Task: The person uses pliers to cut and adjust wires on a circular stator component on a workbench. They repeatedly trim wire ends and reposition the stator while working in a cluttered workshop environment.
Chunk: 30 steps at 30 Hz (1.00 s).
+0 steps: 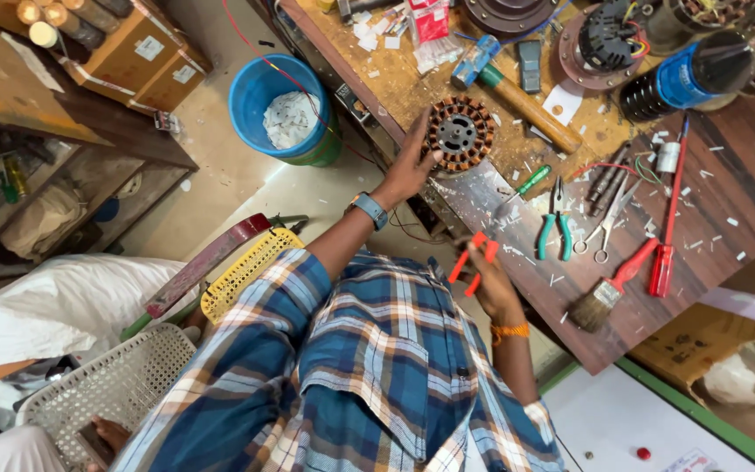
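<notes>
**A:** What is the left hand (408, 166) doing?

**B:** It reaches out to the far side and its grip is clamped on the rim of a round motor stator (459, 133) with copper windings, which sits at the near left edge of the wooden surface (744, 166). The fingers curl round the stator's left side.

**A:** And the right hand (489, 284)?

**B:** Nearer the body, over the near edge of the surface. Its grip is closed on a pair of red-handled cutters (474, 260); the handles stick up from the fist. An orange thread band sits on that wrist.

**A:** What lies around them?

**B:** To the right of the cutters lie green-handled pliers (556, 225), then steel scissors (603, 229), a red-handled tool (668, 229) and a paintbrush (609, 290) with a red handle. Farther off, a wooden-handled hammer (522, 98) lies just right of the stator, and a dark bottle with a blue label (683, 83) lies on its side at the far right. Small white scraps are scattered over the wood.

**A:** And off the surface?

**B:** A blue bucket (259, 92) stands on the floor to the left.
</notes>
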### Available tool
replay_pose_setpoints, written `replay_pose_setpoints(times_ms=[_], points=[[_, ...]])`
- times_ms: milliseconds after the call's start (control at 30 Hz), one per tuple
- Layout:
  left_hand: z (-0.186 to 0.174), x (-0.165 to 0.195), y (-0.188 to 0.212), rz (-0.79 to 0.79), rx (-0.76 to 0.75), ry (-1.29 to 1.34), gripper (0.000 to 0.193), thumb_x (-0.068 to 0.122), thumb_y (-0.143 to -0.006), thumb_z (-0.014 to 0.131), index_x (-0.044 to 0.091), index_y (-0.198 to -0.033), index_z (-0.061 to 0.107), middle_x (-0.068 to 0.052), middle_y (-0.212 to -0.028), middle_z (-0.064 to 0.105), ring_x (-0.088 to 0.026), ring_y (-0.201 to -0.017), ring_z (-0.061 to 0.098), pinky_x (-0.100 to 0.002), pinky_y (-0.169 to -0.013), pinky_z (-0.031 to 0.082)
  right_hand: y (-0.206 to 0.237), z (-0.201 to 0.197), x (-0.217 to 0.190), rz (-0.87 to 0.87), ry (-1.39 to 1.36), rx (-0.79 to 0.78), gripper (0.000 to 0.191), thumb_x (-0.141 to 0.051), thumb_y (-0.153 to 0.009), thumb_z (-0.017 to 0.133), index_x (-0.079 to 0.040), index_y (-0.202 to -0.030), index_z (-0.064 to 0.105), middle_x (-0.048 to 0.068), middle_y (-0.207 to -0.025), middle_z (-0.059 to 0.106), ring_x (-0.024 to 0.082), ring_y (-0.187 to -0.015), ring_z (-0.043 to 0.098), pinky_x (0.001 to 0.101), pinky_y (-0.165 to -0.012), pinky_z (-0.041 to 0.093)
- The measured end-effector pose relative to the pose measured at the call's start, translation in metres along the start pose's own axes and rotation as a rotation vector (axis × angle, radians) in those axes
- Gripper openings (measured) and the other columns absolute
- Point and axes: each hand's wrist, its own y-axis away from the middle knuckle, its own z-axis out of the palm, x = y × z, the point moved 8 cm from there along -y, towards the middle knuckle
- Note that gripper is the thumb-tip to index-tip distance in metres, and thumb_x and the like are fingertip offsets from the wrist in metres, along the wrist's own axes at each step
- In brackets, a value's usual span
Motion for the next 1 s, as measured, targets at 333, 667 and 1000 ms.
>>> replay_pose_setpoints(times_ms=[333, 667, 1000], points=[[0.005, -0.001, -0.007, -0.017, 0.083, 0.100, 0.102, 0.020, -0.095, 0.077, 0.026, -0.167, 0.004, -0.014, -0.175, 0.009, -0.035, -0.162, 0.009, -0.053, -0.129, 0.020, 0.056, -0.049, -0.018, -0.367, 0.177, 0.449, 0.037, -0.031, -0.109, 0.053, 0.002, -0.114, 0.068, -0.004, -0.071, 0.045, 0.007, -0.062, 0.040, 0.0254, -0.055, 0.034], [0.004, 0.005, 0.014, -0.164, 0.133, 0.293, 0.090, 0.027, -0.101, 0.068, 0.027, -0.164, 0.004, -0.017, -0.174, 0.000, -0.036, -0.157, 0.007, -0.055, -0.117, 0.027, 0.089, -0.007, -0.058, -0.665, 0.158, 0.557, 0.035, -0.039, -0.113, 0.049, -0.004, -0.115, 0.055, -0.004, -0.073, 0.044, 0.004, -0.060, 0.041, 0.0219, -0.052, 0.036], [0.084, 0.062, 0.086, -0.252, -0.523, 0.455, 0.041, 0.043, -0.109, 0.046, 0.009, -0.122, 0.063, 0.000, -0.098, 0.070, -0.012, -0.091, 0.067, -0.030, -0.082, 0.056, 0.038, 0.014, -0.064, -0.599, -0.232, 0.416, 0.040, -0.042, -0.114, 0.048, -0.007, -0.095, 0.048, -0.002, -0.067, 0.042, 0.006, -0.050, 0.038, 0.0231, -0.041, 0.030]])
